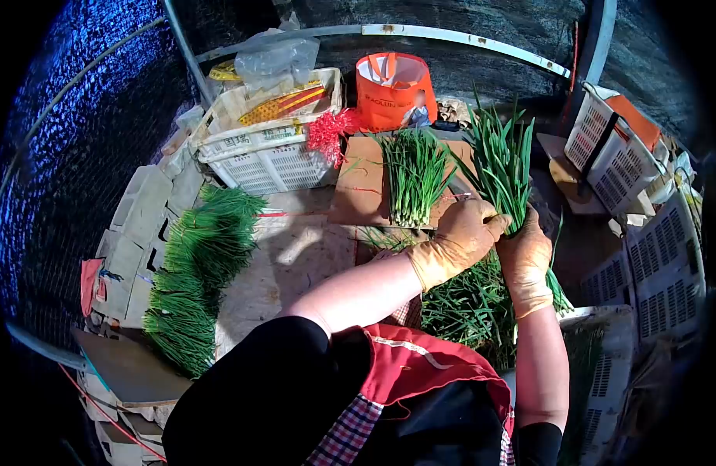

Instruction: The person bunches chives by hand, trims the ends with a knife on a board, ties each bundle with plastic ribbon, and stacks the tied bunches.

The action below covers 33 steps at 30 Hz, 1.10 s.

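A bunch of chives with long flat green leaves stands upright in my right hand, whose gloved fingers are wrapped around its lower part. My left hand, in a matching stained orange-tan glove, is closed in a pinch against the side of the same bunch. The stem ends are mostly hidden by my hands. Just beyond my left hand, a trimmed bundle of chives lies on a brown board. Below my hands is a heap of loose chives.
Stacked chive bundles lie at the left. A white crate with plastic bags stands at the back, red ties hanging off its corner. Beside it is an orange bag. More white crates line the right side.
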Motion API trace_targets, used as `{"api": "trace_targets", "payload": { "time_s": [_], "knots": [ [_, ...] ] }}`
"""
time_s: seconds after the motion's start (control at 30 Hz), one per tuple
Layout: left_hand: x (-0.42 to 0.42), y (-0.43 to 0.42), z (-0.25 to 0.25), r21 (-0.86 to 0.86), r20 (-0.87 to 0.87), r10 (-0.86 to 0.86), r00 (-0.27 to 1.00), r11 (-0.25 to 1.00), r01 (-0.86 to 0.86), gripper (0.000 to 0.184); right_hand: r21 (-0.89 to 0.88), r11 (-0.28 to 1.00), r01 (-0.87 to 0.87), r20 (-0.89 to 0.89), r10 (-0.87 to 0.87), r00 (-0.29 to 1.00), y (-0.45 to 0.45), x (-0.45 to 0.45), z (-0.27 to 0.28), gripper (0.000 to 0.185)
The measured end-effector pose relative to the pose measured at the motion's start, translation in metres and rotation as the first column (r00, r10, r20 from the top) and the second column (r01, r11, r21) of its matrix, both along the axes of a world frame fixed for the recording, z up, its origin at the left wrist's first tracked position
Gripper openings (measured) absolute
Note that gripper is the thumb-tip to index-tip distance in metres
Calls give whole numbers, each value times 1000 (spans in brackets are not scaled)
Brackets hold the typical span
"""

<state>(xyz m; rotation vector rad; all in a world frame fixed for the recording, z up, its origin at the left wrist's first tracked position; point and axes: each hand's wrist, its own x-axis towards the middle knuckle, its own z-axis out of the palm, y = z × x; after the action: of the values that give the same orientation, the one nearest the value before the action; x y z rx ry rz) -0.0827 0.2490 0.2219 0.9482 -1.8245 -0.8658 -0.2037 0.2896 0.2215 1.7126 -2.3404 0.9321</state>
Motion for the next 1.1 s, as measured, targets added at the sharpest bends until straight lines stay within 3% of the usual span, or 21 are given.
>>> {"api": "trace_targets", "payload": {
  "time_s": [0.03,0.13,0.27,0.37,0.4,0.43,0.47,0.53,0.57,0.6,0.63,0.67,0.7,0.73,0.8,0.83,0.9,0.97,1.03,1.07,1.1],
  "knots": [
    [0,0,-5,-1,1,-6,1000,1000,6,31,5,1000,13,-2,-13,1000,1,-1,1,55],
    [-2,5,-17,188,-246,-70,967,975,118,31,-74,997,-8,-9,8,1000,4,-5,5,58],
    [5,8,-7,281,-457,-91,885,929,240,19,34,996,87,121,-91,989,-3,-24,-2,54],
    [13,-1,-19,296,-534,-69,843,919,262,18,-40,994,103,150,-95,984,1,-36,-7,52],
    [17,-13,-41,288,-339,-103,935,935,208,19,-41,993,108,147,-101,984,1,-39,-7,52],
    [21,-21,-54,329,132,-101,986,943,53,16,-26,993,112,144,-107,984,2,-41,-7,52],
    [21,-25,-65,332,131,-105,986,942,56,16,-7,993,114,142,-112,984,4,-42,-7,52],
    [18,-26,-67,286,459,-406,790,910,301,50,41,985,166,99,-170,981,4,-38,-4,51],
    [5,-19,-70,322,190,-398,898,889,326,80,91,972,216,59,-222,973,4,-36,-3,50],
    [-19,-15,-71,229,-158,-373,914,887,401,73,20,995,95,38,-96,995,5,-37,-8,51],
    [-29,-11,-63,251,-423,-328,845,854,457,65,-52,998,-25,12,25,1000,5,-37,-16,53],
    [-40,-8,-55,235,-654,-263,709,821,521,57,-60,998,-25,-181,14,983,-1,-30,-30,47],
    [-46,2,-29,332,-787,-149,599,716,614,47,-61,998,-21,-366,-3,931,-4,-18,-40,41],
    [-44,11,-13,381,-827,26,562,761,526,33,-25,1000,-15,-406,3,914,-3,-4,-32,33],
    [-43,-10,-39,418,-868,90,488,663,621,23,-8,1000,-21,-468,14,884,-8,14,-34,24],
    [-34,-16,-45,418,-872,90,481,648,637,22,51,998,-43,-509,63,858,-5,21,-34,29],
    [-15,-13,-49,426,-890,205,406,687,588,25,-100,980,-169,-525,92,846,7,35,-39,42],
    [19,-25,-74,401,-838,125,532,802,443,23,-55,916,-397,-368,351,861,32,41,-41,62],
    [63,-16,-77,442,-891,270,366,705,555,19,17,823,-568,-254,553,794,62,27,-36,69],
    [87,-9,-76,476,-873,293,390,688,548,17,6,801,-599,-190,589,785,74,13,-36,69],
    [108,-2,-84,386,-914,218,341,723,572,20,-3,775,-632,-131,626,769,84,-5,-43,70]
  ]
}}
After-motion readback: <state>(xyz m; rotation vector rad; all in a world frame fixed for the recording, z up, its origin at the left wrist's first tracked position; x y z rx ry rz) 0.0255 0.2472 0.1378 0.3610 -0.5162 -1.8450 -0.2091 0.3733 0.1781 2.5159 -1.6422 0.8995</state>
